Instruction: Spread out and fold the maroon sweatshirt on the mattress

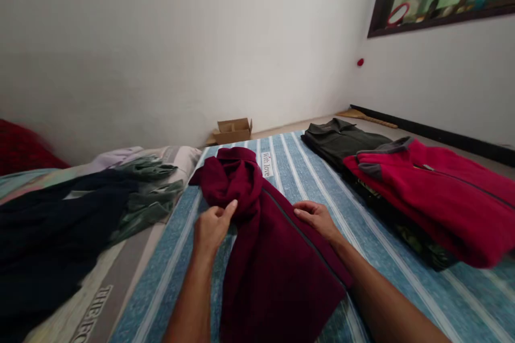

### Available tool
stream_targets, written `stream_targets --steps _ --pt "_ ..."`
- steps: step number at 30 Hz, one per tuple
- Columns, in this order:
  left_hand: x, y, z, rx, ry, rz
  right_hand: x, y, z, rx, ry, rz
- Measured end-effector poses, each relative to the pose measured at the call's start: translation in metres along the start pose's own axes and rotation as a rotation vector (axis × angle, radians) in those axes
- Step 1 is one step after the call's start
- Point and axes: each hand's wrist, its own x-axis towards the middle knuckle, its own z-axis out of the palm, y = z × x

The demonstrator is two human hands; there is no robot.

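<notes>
2 hands (pixel 211 228) (pixel 316 217) on 1 maroon jacket (pixel 273 257)

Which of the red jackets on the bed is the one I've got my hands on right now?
The dark maroon jacket in the middle, under your left hand and right hand. The brighter red jacket lies folded on the stack to the right, untouched.

blue striped mattress (pixel 306 182) carries a maroon fleece (pixel 265 246) at centre. right of the maroon fleece: a folded stack, red fleece (pixel 434 193) on top, dark green shirt (pixel 338 139) at its far end. left of the maroon fleece: a loose heap of dark clothes (pixel 80 209).
</notes>
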Motion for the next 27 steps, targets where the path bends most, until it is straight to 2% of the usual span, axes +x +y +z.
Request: stream_targets --steps 5,11,15,23,27 --pt "-0.009 -0.023 0.016 0.038 -0.156 0.001 -0.004 0.0 -0.001 -0.017 -0.01 0.019" --pt "-0.015 -0.018 0.02 -0.035 -0.23 0.013 -0.006 0.001 -0.001 -0.041 0.01 0.054" --pt "-0.021 -0.017 0.025 -0.165 -0.199 -0.002 -0.007 0.001 0.0 -0.047 0.008 0.077" --pt "-0.02 -0.024 0.035 -0.193 -0.111 -0.064 -0.009 0.003 0.0 -0.072 0.001 0.071" --pt "-0.02 -0.021 0.034 -0.13 -0.076 -0.073 -0.008 0.005 -0.001 -0.058 0.004 0.085"
